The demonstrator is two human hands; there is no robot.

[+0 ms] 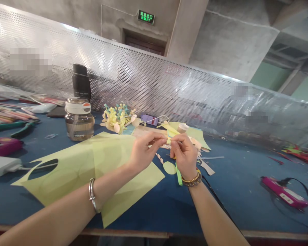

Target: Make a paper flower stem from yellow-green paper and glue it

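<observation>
Between my fingertips is a small pale yellow piece [168,140], perhaps paper; its exact shape is too small to make out. My left hand [146,149] pinches it from one side, with thumb and forefinger closed. From the other side my right hand [184,153] grips it with curled fingers. Just below lie a pale green paper oval [169,167] and a bright green tool [179,176], partly hidden by my right hand. Large pale yellow-green sheets [120,191] spread beneath my left forearm, one with an oval cut out.
Behind my hands sit a bunch of yellow and teal paper flowers [118,116] and a phone [149,119]. A water bottle [79,126] and a black flask [81,83] stand to the left. A magenta power strip [284,194] lies right. A perforated metal divider [149,75] closes the back.
</observation>
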